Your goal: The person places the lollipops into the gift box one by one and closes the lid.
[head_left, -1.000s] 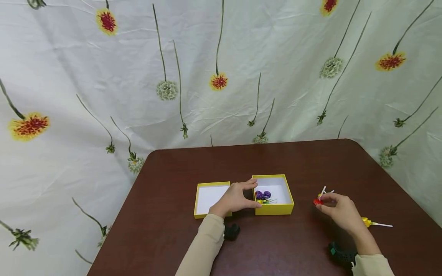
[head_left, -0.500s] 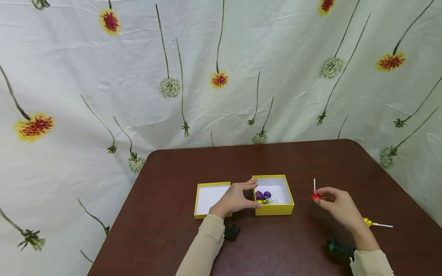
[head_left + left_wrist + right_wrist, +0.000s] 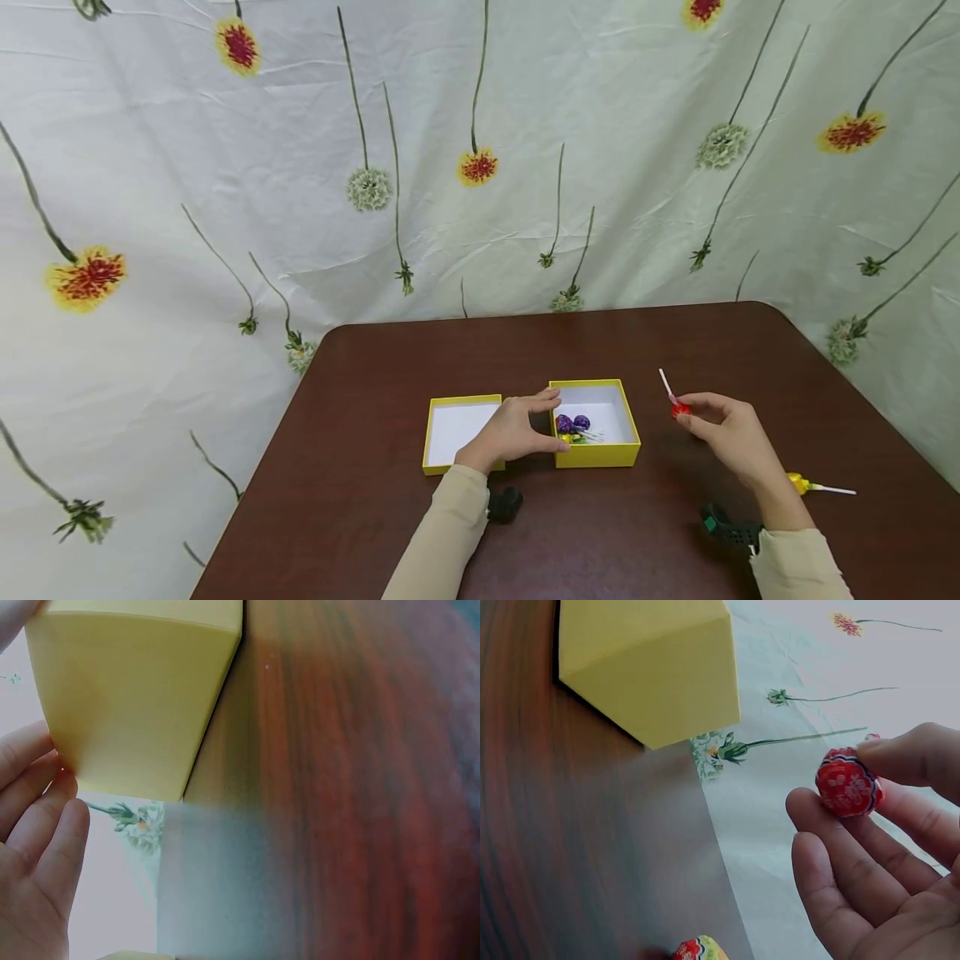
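Observation:
My right hand (image 3: 731, 437) pinches a red-wrapped lollipop (image 3: 680, 409) by its candy end between thumb and fingers. Its white stick points up and to the left in the head view. In the right wrist view the round red candy (image 3: 847, 782) shows close up at the fingertips. My left hand (image 3: 513, 429) holds the left side of an open yellow box (image 3: 597, 455), thumb at the front wall and fingers along the rim. Inside that box lie two purple-wrapped lollipops (image 3: 573, 423) and some yellow ones (image 3: 567, 438). A yellow lollipop (image 3: 801, 484) lies behind my right wrist.
Left of the box sits its yellow-edged, white-lined lid (image 3: 457, 429), partly covered by my left hand. Brown table (image 3: 360, 517) runs back to a flower-printed cloth (image 3: 420, 250). Each wrist wears a dark camera mount (image 3: 727, 527).
My right hand has moved a little left and away from me with the red lollipop, whose stick now tilts left. The left hand keeps its place at the box.

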The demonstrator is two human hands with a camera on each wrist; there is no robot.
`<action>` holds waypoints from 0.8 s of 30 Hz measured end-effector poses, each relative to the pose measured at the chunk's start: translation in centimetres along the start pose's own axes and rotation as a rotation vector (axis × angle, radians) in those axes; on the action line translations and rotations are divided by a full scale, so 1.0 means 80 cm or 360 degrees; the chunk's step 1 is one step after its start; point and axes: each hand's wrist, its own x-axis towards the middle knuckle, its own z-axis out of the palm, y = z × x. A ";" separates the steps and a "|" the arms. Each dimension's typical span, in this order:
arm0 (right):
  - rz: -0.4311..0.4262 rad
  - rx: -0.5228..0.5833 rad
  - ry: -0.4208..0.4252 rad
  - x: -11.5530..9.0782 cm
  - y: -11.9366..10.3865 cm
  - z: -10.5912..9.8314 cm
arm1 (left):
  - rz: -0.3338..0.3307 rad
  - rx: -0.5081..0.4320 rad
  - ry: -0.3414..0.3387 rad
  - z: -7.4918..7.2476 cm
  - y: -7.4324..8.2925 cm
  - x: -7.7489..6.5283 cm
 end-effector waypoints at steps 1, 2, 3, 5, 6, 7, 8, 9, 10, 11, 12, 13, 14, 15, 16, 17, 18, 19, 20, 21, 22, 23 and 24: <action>-0.0002 0.0011 0.0005 0.001 -0.001 0.000 | 0.0002 -0.0001 0.0000 0.000 0.000 0.000; -0.0005 0.0021 0.0015 0.002 -0.002 0.000 | 0.0003 -0.0003 0.0001 0.000 0.001 0.000; -0.0012 0.0039 0.0022 0.003 -0.003 0.001 | 0.0004 -0.0010 0.0000 0.000 0.001 0.000; -0.0036 0.0060 0.0043 0.005 -0.006 0.002 | 0.0005 -0.0012 0.0001 0.000 0.002 0.000; -0.0045 0.0073 0.0055 0.006 -0.007 0.002 | 0.0002 -0.0012 0.0001 0.000 0.002 0.000; -0.0057 0.0083 0.0068 0.007 -0.009 0.003 | 0.0000 -0.0013 0.0002 0.000 0.002 0.000; -0.0061 0.0098 0.0079 0.009 -0.011 0.004 | -0.0003 -0.0011 0.0002 0.000 0.002 0.000; -0.0067 0.0105 0.0086 0.010 -0.012 0.004 | -0.0005 -0.0006 0.0002 0.000 0.001 0.000; -0.0065 0.0104 0.0096 0.011 -0.014 0.005 | -0.0007 -0.0001 0.0001 0.001 0.001 0.000; -0.0068 0.0105 0.0102 0.012 -0.015 0.005 | -0.0008 0.0003 0.0002 0.001 0.000 0.001; -0.0067 0.0100 0.0108 0.013 -0.016 0.006 | -0.0009 0.0003 0.0002 0.001 0.000 0.001; -0.0073 0.0095 0.0110 0.014 -0.017 0.006 | -0.0007 0.0005 0.0003 0.002 -0.001 0.001; -0.0081 0.0091 0.0112 0.015 -0.018 0.007 | -0.0006 0.0009 0.0005 0.002 -0.002 0.001; -0.0091 0.0090 0.0111 0.016 -0.019 0.007 | -0.0003 0.0010 0.0007 0.002 -0.002 0.001; -0.0103 0.0088 0.0110 0.018 -0.019 0.008 | -0.0002 0.0011 0.0009 0.002 -0.002 0.001; -0.0116 0.0095 0.0108 0.019 -0.021 0.008 | -0.0001 0.0011 0.0011 0.002 -0.003 0.001; -0.0130 0.0103 0.0104 0.020 -0.022 0.008 | 0.0001 0.0012 0.0013 0.002 -0.003 0.001; -0.0137 0.0108 0.0094 0.021 -0.024 0.009 | 0.0003 0.0014 0.0015 0.002 -0.003 0.002; -0.0139 0.0113 0.0083 0.022 -0.025 0.009 | 0.0007 0.0016 0.0016 0.002 -0.003 0.001; -0.0138 0.0119 0.0066 0.023 -0.027 0.010 | 0.0008 0.0016 0.0016 0.002 -0.003 0.002; -0.0138 0.0124 0.0050 0.024 -0.028 0.010 | 0.0008 0.0018 0.0015 0.002 -0.003 0.001; -0.0136 0.0132 0.0032 0.025 -0.030 0.011 | 0.0009 0.0019 0.0015 0.002 -0.003 0.001; -0.0134 0.0127 0.0017 0.026 -0.032 0.012 | 0.0009 0.0017 0.0014 0.002 -0.003 0.001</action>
